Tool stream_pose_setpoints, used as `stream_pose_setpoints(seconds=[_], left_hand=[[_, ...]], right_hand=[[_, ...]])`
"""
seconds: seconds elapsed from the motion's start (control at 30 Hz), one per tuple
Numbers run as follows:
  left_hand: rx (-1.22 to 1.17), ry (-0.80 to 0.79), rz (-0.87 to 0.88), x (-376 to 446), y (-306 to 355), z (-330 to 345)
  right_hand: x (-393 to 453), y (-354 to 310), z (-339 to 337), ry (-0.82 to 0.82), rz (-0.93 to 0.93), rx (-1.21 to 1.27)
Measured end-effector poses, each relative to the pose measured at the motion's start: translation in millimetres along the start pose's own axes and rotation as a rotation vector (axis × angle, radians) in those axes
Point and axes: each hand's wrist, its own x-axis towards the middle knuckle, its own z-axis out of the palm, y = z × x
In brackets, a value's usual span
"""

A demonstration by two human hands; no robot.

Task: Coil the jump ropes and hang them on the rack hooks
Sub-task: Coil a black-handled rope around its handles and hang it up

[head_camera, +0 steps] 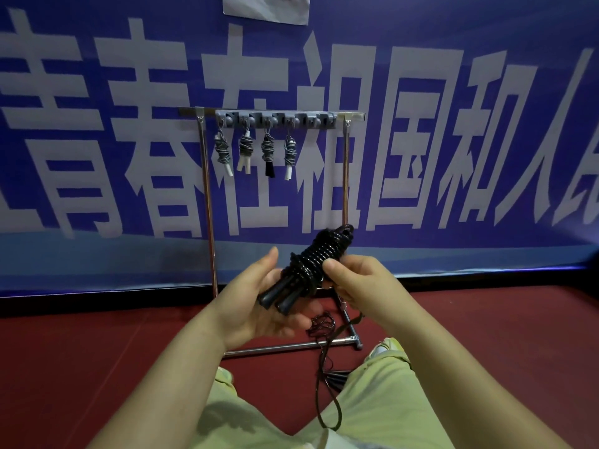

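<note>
- Coiled black jump rope [316, 260]: I log it between my two hands, tilted, its wound cord rising up and away from my fingertips, its two black handles [280, 294] pointing down toward my left palm.
- Left hand [256, 303]: palm up under the handles, fingers spread and fairly straight, cupping rather than clenching (thumb tip raised beside the coil).
- Right hand [353, 280]: fingers curled round the coil's middle, thumb pressed on the windings, grasping the bundle.
- Rack [207, 189]: chrome frame standing beyond my fingertips against the blue banner [453, 124], with a grey hook bar [275, 119] across the top.
- Hung ropes [256, 150]: four coiled bundles dangle from the hooks, well apart from my hands (three with white handles, one black).
- Loose dark rope [327, 361]: lies on the red floor [97, 351] below my right wrist, trailing toward my pale green trousers [372, 409].
</note>
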Motion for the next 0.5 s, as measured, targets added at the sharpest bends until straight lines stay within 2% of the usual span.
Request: stream_pose_setpoints(seconds=[0.1,0.23,0.5], left_hand=[[-0.107,-0.127,-0.128,2,-6,-9],[-0.048,-0.185,-0.142,5,-7,-8],[0.197,-0.025,-0.05,10,-12,-4]], right_hand=[[-4,-3,-2,-0.08,-0.019,-0.076],[-4,-8,-1,-0.119,-0.025,-0.08],[5,-1,-4,-0.058,0.168,-0.228]])
